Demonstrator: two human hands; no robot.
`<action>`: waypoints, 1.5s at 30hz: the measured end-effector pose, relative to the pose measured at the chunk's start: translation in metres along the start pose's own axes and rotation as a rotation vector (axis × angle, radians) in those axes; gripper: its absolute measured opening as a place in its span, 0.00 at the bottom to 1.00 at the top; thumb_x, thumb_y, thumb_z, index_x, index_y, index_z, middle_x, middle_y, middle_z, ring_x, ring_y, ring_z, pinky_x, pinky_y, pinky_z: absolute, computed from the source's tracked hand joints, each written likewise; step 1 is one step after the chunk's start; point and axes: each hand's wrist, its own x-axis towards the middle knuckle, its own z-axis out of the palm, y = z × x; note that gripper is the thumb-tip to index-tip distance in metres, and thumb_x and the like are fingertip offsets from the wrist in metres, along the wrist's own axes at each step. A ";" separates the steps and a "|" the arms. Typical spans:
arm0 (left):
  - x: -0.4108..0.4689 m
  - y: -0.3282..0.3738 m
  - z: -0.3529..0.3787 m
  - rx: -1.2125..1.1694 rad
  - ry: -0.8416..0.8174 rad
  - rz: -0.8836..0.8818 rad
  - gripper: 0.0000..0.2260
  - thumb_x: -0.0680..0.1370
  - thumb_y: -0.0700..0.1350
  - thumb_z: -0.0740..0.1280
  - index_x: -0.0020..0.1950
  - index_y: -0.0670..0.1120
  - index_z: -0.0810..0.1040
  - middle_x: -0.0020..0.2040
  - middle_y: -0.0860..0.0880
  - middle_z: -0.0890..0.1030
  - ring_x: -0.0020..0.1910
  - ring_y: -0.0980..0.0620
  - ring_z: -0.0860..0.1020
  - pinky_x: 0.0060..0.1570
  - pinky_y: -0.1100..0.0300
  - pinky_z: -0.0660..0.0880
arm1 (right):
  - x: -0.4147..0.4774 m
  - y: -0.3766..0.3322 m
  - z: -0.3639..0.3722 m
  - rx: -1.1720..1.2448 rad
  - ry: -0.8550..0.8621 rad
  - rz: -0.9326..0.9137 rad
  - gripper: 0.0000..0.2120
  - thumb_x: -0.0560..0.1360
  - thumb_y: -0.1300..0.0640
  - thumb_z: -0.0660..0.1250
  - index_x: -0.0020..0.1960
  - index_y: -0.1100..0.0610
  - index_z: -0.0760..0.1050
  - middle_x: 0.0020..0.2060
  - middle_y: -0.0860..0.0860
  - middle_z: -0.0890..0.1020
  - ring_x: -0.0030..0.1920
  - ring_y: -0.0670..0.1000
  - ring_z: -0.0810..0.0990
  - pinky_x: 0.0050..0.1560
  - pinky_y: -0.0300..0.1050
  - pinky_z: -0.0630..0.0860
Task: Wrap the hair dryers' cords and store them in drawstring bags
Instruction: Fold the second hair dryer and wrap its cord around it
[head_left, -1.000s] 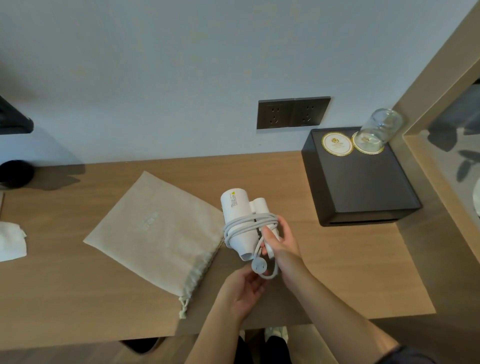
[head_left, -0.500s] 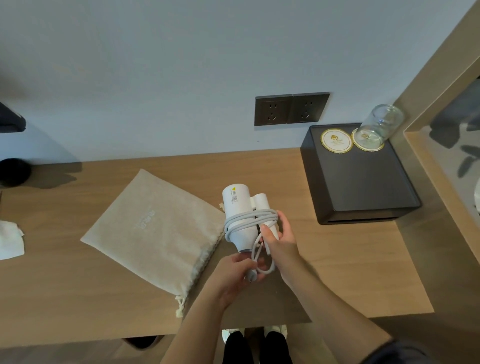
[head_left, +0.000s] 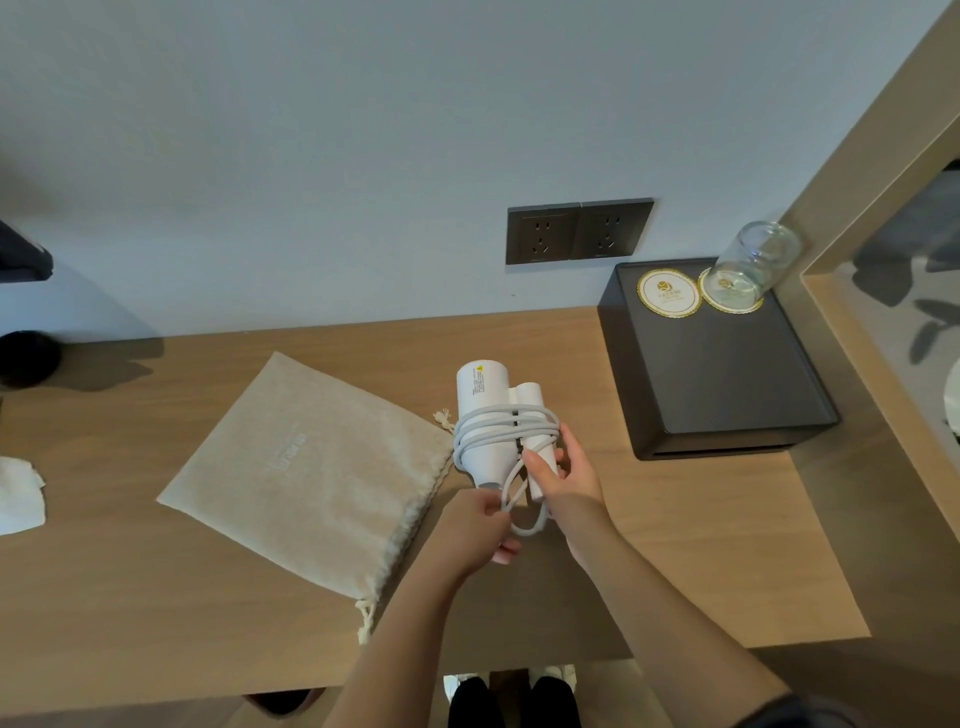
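the hair dryer was held just above the tabletop, close beside the mouth of the drawstring bag. the right grip was clenched round the dryer's folded handle. the left grip pinched the tail of the cord below the dryer.

progress: several turns of cord lay snug round body and handle. one short loop hung loose between the two grips. the plug was not visible. judged: wrapping nearly complete, with the tail yet to be secured. bagging had not begun. one dryer and one bag were in view.

containers: the bag lay flat on the tabletop, its mouth gathered, and appeared empty. a glass stood mouth down on a dark box, nothing in it. the box's contents were hidden.
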 end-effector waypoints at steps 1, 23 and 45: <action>0.000 0.000 0.000 0.004 0.001 0.003 0.12 0.75 0.34 0.56 0.48 0.41 0.78 0.38 0.44 0.80 0.37 0.50 0.82 0.42 0.54 0.82 | -0.001 0.001 -0.002 0.019 -0.014 0.032 0.29 0.75 0.59 0.72 0.72 0.48 0.65 0.55 0.55 0.79 0.51 0.51 0.82 0.54 0.50 0.80; -0.015 -0.027 -0.003 0.461 0.310 0.198 0.11 0.80 0.53 0.58 0.43 0.53 0.77 0.38 0.54 0.79 0.37 0.57 0.77 0.35 0.60 0.74 | 0.014 -0.009 0.009 -0.203 0.038 0.011 0.24 0.80 0.48 0.63 0.73 0.50 0.64 0.58 0.54 0.79 0.56 0.56 0.79 0.60 0.57 0.76; -0.034 -0.074 -0.092 0.404 0.656 0.091 0.04 0.81 0.47 0.56 0.50 0.49 0.69 0.36 0.48 0.77 0.36 0.47 0.76 0.33 0.55 0.70 | -0.025 -0.050 0.011 -0.927 0.251 -0.379 0.26 0.75 0.58 0.65 0.72 0.56 0.65 0.71 0.55 0.67 0.70 0.58 0.66 0.67 0.55 0.64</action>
